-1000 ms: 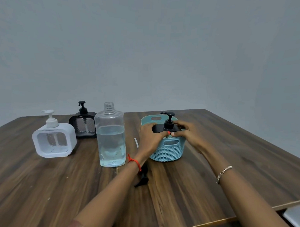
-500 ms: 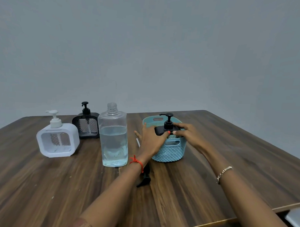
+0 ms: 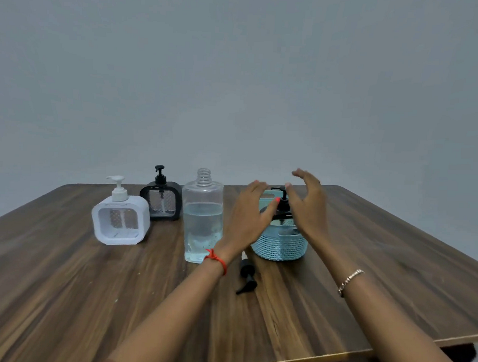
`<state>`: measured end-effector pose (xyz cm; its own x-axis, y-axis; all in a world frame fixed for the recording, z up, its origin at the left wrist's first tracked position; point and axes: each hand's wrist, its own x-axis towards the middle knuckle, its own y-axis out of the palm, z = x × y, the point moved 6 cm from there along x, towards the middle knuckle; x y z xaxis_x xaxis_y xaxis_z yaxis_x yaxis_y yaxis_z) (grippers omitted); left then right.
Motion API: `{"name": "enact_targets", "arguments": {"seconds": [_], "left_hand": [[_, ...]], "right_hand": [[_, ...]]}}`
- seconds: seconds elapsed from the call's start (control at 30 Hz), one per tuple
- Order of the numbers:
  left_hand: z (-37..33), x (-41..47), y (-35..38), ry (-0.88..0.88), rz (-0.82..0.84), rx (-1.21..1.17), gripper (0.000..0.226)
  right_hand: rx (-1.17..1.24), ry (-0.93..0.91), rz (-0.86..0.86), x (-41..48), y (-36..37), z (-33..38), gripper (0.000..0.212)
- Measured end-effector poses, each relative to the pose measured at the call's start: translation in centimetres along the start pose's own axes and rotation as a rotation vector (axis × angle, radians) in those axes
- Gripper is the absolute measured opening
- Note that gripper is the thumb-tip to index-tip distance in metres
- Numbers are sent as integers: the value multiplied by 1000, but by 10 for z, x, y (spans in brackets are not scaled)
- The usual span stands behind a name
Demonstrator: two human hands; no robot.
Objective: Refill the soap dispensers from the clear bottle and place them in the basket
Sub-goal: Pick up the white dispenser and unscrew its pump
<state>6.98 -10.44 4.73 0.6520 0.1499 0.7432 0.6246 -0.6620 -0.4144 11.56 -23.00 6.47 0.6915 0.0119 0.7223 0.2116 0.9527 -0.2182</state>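
- Black dispenser (image 3: 283,209) stands in the blue basket (image 3: 280,248); left hand (image 3: 247,221) and right hand (image 3: 308,210) flank it, fingers spread, empty.
- Risk: a hasty pullback could tip the uncapped bottle (image 3: 202,223) just beside them.

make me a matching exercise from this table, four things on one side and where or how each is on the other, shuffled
Things
1. white dispenser
2. clear bottle
3. loose pump
4. basket

Place or state
a. lying on its side on the table
b. holds a black dispenser
c. standing uncapped, partly full
d. farthest left

Pairs: 1-d, 2-c, 3-a, 4-b
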Motion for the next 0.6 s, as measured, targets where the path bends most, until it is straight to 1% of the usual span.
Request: {"name": "enact_targets", "arguments": {"seconds": [0.07, 0.17, 0.27, 0.33, 0.47, 0.53, 0.6], "left_hand": [[-8, -1, -30, 49, -69, -33, 40], [-10, -4, -79, 101, -167, -29, 39], [5, -10, -126, 116, -268, 40, 38], [20, -17, -157, 83, -340, 69, 41], [64, -30, -206, -76, -407, 101, 51], [94, -37, -222, -216, -389, 106, 58], [132, -44, -230, -386, -333, 67, 66]], "right_hand": [[66, -109, -33, -4, 11, 35, 27], [112, -235, 1, -11, 40, 82, 31], [162, -300, 51, -18, 72, 118, 31], [201, -317, 92, -23, 97, 136, 32], [237, -343, 201, -38, 152, 162, 32], [219, -321, 293, -46, 183, 166, 33], [156, -240, 410, -53, 215, 158, 43]]}}
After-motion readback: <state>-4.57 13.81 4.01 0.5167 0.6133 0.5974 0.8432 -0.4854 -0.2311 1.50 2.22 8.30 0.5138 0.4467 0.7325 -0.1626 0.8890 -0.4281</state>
